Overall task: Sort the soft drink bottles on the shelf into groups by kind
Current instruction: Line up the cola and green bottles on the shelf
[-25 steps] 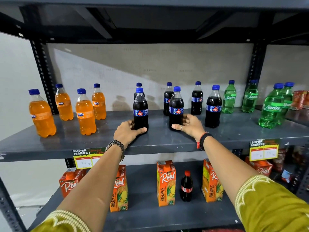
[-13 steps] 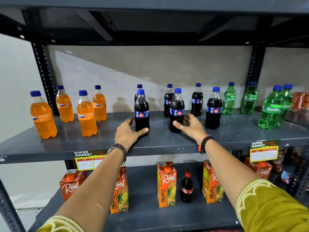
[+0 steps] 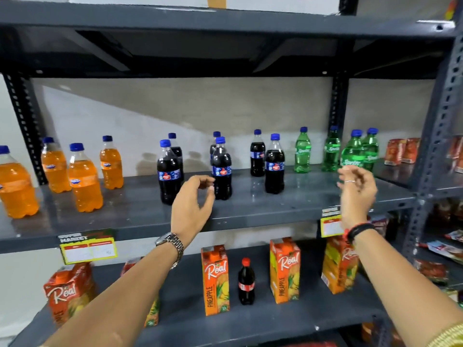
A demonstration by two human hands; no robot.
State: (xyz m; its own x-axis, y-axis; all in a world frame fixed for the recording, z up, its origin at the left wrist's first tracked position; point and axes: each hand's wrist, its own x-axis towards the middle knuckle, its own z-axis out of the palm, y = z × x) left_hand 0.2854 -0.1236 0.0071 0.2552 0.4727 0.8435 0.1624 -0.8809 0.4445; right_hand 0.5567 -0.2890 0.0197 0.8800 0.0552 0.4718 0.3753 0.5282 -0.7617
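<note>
- Left hand at frame centre – fingers loosely curled and apart, holding nothing, just in front of two cola bottles
- Right hand at centre right, blurred, fingers spread and empty, before the green Sprite bottles
- On the middle shelf: orange bottles left, cola centre, green right – each kind grouped

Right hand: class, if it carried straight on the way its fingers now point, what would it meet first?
Probably the front green Sprite bottle. The right hand is raised, empty, fingers loosely curled and pointing up and back at that bottle's base. Depth is unclear; it may stand slightly left.
</note>
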